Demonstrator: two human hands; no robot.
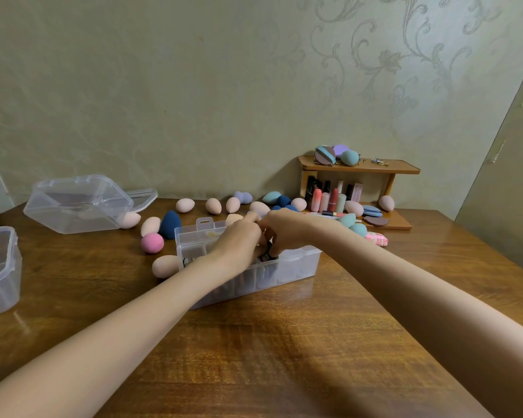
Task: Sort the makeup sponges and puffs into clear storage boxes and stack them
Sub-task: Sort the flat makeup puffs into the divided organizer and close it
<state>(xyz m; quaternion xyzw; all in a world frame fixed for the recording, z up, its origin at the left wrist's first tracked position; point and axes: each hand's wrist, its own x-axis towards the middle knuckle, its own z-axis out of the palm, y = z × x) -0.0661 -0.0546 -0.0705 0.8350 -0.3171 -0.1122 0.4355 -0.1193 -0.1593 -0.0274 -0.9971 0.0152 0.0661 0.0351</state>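
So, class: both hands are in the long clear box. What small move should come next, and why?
Probably seat the dark piece the right hand pinches inside the long clear box, steadied by the left hand; then fetch the pink sponge lying loose.

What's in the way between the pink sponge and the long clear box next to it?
Nothing visible. The pink sponge sits on the table left of the long clear box, with bare wood between them; both hands are busy inside that box.

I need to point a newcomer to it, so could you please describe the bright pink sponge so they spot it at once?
Start at the clear divided box in the middle of the wooden table. Just past its left end, loose sponges lie on the wood. The bright pink sponge is the round one before the dark blue sponge; nearby ones are pale peach.
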